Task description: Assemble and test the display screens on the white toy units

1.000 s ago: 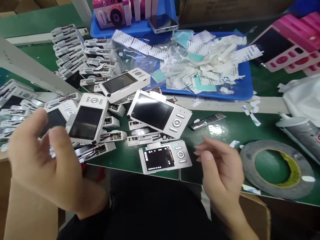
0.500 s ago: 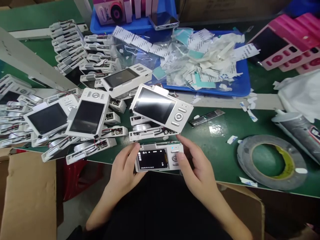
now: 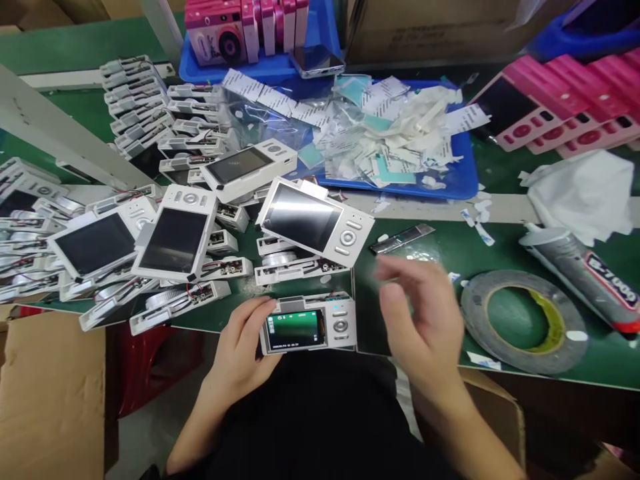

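Note:
My left hand (image 3: 246,352) grips the left end of a small white digital camera (image 3: 341,325) at the table's front edge. Its screen is lit, with a green picture and small white icons. To the right of it, my right hand (image 3: 423,320) is in the air, fingers apart and somewhat blurred, touching nothing I can see. Just behind the held one, another white camera (image 3: 347,237) lies tilted on an open camera housing (image 3: 295,270) with wires showing. A snap-off blade (image 3: 403,238) rests on the table beyond my right hand.
White cameras (image 3: 173,233) and open housings crowd the left. A blue tray (image 3: 463,180) holds peeled backing paper. Pink cameras (image 3: 530,107) stand at the back right. A tape roll (image 3: 475,320) and a glue tube (image 3: 580,273) lie at the right, beside a white cloth (image 3: 583,190).
My right hand has let go of the camera and moved right, away from it. The camera's screen has gone from black to green. The view has shifted slightly.

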A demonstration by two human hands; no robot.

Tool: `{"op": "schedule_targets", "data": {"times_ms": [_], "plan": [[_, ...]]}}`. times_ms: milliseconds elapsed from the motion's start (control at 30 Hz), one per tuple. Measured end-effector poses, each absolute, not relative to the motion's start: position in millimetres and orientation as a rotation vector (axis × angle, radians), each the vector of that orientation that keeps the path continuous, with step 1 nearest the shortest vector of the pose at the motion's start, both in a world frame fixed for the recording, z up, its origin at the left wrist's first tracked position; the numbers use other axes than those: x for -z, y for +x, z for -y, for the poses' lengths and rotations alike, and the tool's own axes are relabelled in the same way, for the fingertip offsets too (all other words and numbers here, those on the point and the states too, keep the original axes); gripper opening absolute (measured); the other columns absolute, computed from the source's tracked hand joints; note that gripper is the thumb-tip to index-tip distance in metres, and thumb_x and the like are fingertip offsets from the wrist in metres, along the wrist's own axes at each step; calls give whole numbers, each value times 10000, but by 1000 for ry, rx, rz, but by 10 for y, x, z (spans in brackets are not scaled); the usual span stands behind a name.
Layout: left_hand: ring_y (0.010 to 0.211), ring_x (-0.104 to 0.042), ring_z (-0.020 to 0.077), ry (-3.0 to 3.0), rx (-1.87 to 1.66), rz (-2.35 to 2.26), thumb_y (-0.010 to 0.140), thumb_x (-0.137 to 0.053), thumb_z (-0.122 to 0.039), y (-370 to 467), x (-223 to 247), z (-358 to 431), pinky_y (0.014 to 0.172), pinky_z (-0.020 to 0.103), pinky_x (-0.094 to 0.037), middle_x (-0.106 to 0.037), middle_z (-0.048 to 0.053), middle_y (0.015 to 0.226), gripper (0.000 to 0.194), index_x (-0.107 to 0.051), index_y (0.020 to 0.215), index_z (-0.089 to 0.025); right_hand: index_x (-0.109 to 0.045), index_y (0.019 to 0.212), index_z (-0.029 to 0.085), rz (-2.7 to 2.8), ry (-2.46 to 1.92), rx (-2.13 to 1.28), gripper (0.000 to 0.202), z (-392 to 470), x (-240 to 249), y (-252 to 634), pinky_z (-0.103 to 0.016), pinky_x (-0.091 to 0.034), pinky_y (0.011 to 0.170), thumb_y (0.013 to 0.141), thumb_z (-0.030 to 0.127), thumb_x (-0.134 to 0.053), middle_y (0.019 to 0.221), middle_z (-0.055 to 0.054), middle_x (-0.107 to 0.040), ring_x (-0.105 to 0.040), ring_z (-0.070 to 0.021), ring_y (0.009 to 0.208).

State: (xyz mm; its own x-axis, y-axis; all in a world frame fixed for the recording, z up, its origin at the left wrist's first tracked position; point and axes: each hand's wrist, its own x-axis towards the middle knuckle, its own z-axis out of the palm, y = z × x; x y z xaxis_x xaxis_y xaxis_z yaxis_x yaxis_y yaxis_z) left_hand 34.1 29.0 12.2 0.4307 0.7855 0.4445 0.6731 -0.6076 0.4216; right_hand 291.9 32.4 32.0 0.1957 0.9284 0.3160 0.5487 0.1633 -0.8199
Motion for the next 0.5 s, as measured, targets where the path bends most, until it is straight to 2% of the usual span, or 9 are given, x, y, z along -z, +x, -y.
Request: {"op": "schedule_targets", "data": {"times_ms": [100, 167, 267, 333, 367, 433, 500], "plan": [[1119, -756, 244, 2512, -810, -1289, 989, -636, -221, 354, -165, -330, 966, 338, -655, -706, 107, 1238, 583, -459, 1544, -231, -607, 1410, 239, 1515, -1680, -542, 523, -628, -463, 3018, -447, -576, 775, 1039, 604, -545, 1192, -129, -717, -688, -281, 979], [1120, -764, 262, 2522, -757, -1302, 1026, -626, -298, 367, -201, -365, 940, 361, -666, -707, 119, 1248, 575, -435, 1565, -233, -627, 1384, 224, 1610, -1735, -677, 611, -833, -568, 3039, -457, -562, 774, 1034, 697, -461, 1204, -142, -738, -698, -297, 967], [1127, -770, 306, 2552, -670, -1321, 1021, -629, -588, 349, -277, -409, 912, 407, -679, -709, 150, 1279, 689, -441, 1576, -226, -687, 1250, 216, 1695, -1702, -740, 532, -1040, -679, 3025, -413, -543, 760, 1030, 657, -488, 1160, -125, -743, -692, -272, 928], [1124, -771, 324, 2563, -645, -1338, 951, -569, -775, 305, -342, -426, 913, 434, -679, -719, 161, 1279, 856, -436, 1593, -226, -675, 1191, 212, 1652, -1633, -735, 454, -1092, -691, 3006, -366, -516, 680, 1024, 607, -526, 982, -79, -722, -652, -217, 768], [1124, -770, 323, 2560, -664, -1347, 930, -531, -818, 281, -379, -430, 918, 437, -676, -726, 161, 1275, 900, -429, 1605, -231, -654, 1176, 213, 1605, -1593, -736, 432, -1096, -679, 2996, -346, -494, 634, 1025, 599, -532, 866, -43, -686, -614, -195, 684], [1138, -762, 305, 2520, -792, -1365, 959, -530, -781, 248, -459, -434, 937, 416, -667, -736, 147, 1273, 838, -452, 1604, -252, -601, 1163, 223, 1508, -1537, -738, 422, -1076, -628, 2975, -326, -457, 573, 1037, 616, -510, 699, 20, -588, -548, -175, 579], [1139, -756, 264, 2417, -941, -1373, 1031, -609, -599, 264, -546, -438, 944, 362, -658, -745, 113, 1270, 608, -539, 1545, -284, -560, 1177, 241, 1440, -1493, -732, 446, -1035, -572, 2944, -327, -465, 574, 1048, 660, -480, 680, 35, -569, -546, -177, 575]]}}
